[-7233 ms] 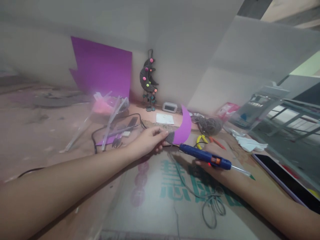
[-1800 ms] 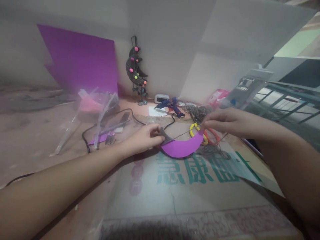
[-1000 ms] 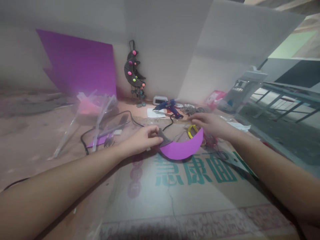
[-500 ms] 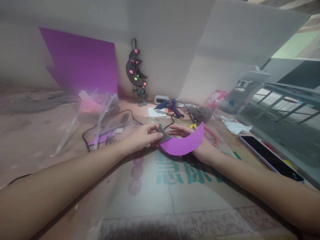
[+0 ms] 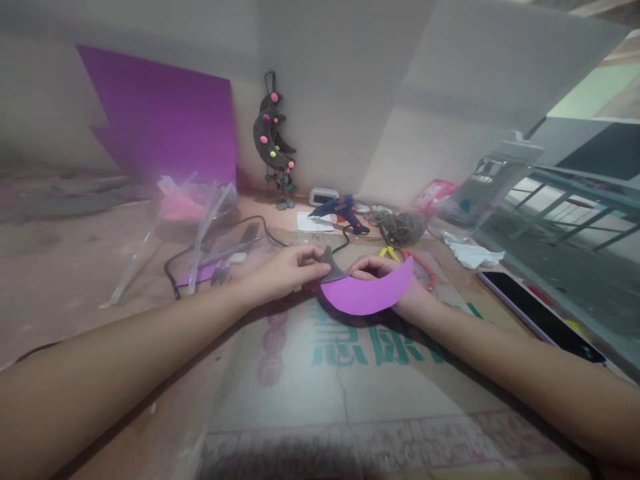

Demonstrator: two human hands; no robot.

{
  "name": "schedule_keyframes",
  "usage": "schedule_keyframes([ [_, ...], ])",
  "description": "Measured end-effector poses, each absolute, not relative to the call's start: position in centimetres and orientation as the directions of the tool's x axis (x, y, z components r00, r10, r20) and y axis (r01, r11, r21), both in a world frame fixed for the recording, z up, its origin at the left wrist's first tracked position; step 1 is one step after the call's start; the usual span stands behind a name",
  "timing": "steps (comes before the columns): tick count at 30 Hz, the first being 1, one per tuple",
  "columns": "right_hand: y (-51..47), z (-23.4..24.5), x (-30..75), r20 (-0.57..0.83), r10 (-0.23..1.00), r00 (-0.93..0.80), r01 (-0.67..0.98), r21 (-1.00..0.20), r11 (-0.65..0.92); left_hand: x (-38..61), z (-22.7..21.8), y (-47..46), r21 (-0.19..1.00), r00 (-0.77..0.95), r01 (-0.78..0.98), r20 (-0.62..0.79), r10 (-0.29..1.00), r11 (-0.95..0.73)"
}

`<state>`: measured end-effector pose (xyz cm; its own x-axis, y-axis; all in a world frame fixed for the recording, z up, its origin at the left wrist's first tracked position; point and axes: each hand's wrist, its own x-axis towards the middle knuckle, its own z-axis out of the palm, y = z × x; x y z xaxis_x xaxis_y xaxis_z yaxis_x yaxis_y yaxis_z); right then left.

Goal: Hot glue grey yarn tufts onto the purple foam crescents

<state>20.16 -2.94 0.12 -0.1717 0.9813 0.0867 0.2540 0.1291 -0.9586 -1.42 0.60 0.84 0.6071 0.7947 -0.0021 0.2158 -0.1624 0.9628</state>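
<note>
A purple crescent (image 5: 370, 295), cut from paper or thin foam sheet, is held above the printed board between my hands. Dark grey felt (image 5: 333, 268) covers its left tip. My left hand (image 5: 303, 268) pinches the felt and that tip between thumb and fingers. Behind the crescent, my right hand (image 5: 374, 267) has its fingers curled in at the inner edge, close to the felt; the palm is partly hidden by the purple piece. Beyond the hands lies a blue glue gun (image 5: 345, 212), its nozzle over a white paper (image 5: 314, 222).
A grey crescent hanging with coloured pompoms (image 5: 273, 140) is against the wall beside a purple sheet (image 5: 175, 127). Grey yarn (image 5: 400, 229), yellow-and-red pliers (image 5: 389, 253) and a phone (image 5: 543, 317) lie rightward. Clear glue sticks (image 5: 200, 240) and a black cord (image 5: 173, 270) are left.
My right hand's fingers, stretched out before, have curled in at the crescent's inner edge. The crescent has shifted slightly right, its right tip lower. My left hand keeps its pinch.
</note>
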Motion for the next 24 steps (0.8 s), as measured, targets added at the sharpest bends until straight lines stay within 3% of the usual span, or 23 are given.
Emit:
schedule_keyframes([
  [8,-2.8,0.1,19.9,0.062,0.986,-0.154,0.286,-0.953,0.105,-1.5,0.3,1.0,0.943,0.639,0.266,-0.016,0.769,-0.201],
  [12,-2.9,0.0,19.9,0.145,0.977,-0.158,0.314,-0.93,0.189,-1.5,0.4,0.9,0.949,0.634,0.235,0.014,0.773,-0.21],
  [18,-3.7,0.9,20.4,0.244,0.97,0.007,0.306,-0.924,0.23,-1.7,0.0,1.0,0.987,0.47,0.159,-0.047,0.882,-0.031],
  [21,-3.5,1.0,20.6,0.235,0.971,-0.047,0.21,-0.948,0.24,-1.7,0.1,1.1,0.993,0.467,0.117,-0.062,0.882,0.008],
  [24,-3.6,0.9,20.6,0.194,0.976,-0.099,0.33,-0.919,0.216,-1.4,0.5,0.8,0.985,0.504,0.169,-0.061,0.862,-0.029],
])
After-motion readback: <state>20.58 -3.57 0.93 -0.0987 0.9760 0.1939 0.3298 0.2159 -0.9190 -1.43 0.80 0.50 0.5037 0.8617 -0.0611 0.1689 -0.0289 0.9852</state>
